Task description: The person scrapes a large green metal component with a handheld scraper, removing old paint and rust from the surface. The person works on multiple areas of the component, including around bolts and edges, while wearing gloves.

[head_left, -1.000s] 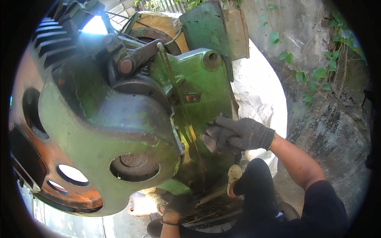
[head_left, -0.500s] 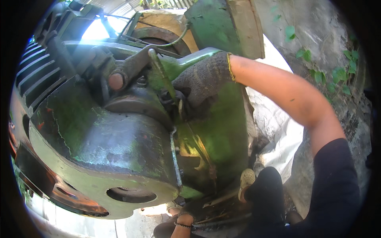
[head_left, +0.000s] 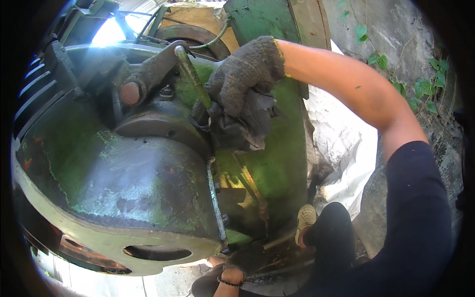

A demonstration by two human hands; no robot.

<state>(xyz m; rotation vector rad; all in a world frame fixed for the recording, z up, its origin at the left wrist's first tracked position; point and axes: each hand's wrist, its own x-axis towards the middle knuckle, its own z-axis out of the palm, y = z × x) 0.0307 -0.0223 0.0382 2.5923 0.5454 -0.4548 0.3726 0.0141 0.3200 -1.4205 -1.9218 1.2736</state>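
Observation:
My right hand [head_left: 240, 74], in a dark knitted work glove, is closed around a crumpled dark rag [head_left: 247, 123]. The rag is pressed close beside the lower end of a green metal rod [head_left: 193, 74]. This rod slants down from a thick lever arm [head_left: 153, 74] on a large green machine [head_left: 138, 178]. Low in the picture, my left wrist [head_left: 230, 279] wears a dark beaded bracelet. My left hand [head_left: 245, 260] beyond it looks dark and gloved against dark surroundings, and its fingers cannot be made out.
A yellowish slanting rod [head_left: 255, 190] runs down the machine's green side. White sheeting [head_left: 341, 143] lies between the machine and a concrete wall [head_left: 410, 44] with a green vine. My shoe [head_left: 306, 218] is below, near the machine's base.
My right hand has risen from low behind the rod, and the dark rag now shows beneath its fingers. The view has shifted slightly. My left wrist stays about where it was.

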